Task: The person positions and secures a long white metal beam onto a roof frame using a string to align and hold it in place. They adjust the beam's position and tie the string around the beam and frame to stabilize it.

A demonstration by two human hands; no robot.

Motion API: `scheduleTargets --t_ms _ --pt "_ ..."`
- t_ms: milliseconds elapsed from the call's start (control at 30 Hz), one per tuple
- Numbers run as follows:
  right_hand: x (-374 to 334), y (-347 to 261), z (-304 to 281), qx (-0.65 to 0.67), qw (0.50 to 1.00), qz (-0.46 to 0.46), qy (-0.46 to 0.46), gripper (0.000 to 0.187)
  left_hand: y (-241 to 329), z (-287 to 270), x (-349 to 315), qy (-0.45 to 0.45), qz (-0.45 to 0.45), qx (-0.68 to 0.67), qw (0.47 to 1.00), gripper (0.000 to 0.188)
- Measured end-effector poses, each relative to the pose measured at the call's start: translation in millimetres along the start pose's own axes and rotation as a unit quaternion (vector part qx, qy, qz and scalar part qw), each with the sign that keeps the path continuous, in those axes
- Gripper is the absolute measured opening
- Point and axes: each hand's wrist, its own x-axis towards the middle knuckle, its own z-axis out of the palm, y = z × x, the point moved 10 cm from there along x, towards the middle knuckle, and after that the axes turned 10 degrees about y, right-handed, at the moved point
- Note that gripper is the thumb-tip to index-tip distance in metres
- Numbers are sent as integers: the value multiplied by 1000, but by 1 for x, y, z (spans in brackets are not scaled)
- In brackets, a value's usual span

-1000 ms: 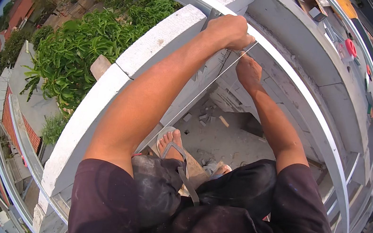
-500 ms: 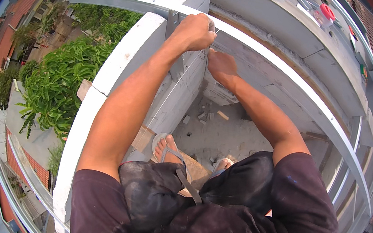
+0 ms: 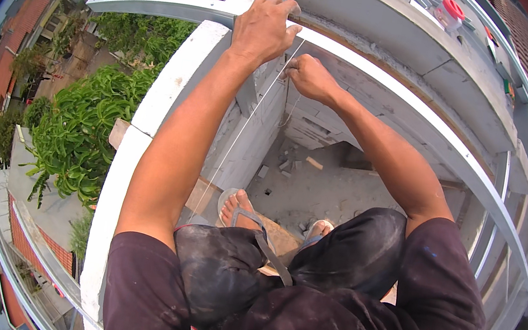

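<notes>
A long silver metal channel (image 3: 384, 80) arches across the top of the walls. My left hand (image 3: 264, 30) is wrapped over it where it crosses the white block wall (image 3: 171, 81), thumb pressed against its near side. A taut white string (image 3: 241, 131) comes down from the channel beside that thumb and runs toward my left knee. Just below the channel, my right hand (image 3: 312, 77) has its fingertips pinched on a thin string (image 3: 285, 110), whose loose end dangles beneath. A metal upright (image 3: 246, 98) stands under my left wrist, partly hidden by it.
Below, my feet in flip-flops rest on a wooden plank (image 3: 280, 238), above a grey floor (image 3: 341, 189) with rubble. Beyond the left wall the ground drops to trees (image 3: 95, 114) and roofs. A red-lidded clear jar (image 3: 450, 14) and tools sit on the far right ledge.
My left hand has gone from a fist below the channel's edge to lying over its top. My right hand has shifted slightly left and up, and more of the string shows.
</notes>
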Motion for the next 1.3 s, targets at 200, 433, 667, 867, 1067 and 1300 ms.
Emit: scheduleTargets --t_ms 200,433,667,867,1067,1300 --pt "-10 11 -19 187 960 195 -79 28 -1 42 -18 -153 67 -104 981 37" --pt "-3 -25 -93 259 949 179 4 22 -6 41 -20 -210 18 -105 972 44" --pt "29 -31 -121 192 973 125 31 23 -21 15 -12 -63 -68 -184 979 37" --pt "47 -16 -111 276 949 150 -12 21 0 22 -1 -42 17 -125 991 29" --pt "59 18 -128 175 973 153 13 23 -13 45 4 -77 -107 -149 980 23" --pt "48 -14 -148 31 995 31 84 25 -15 52 10 -57 -73 -100 991 21"
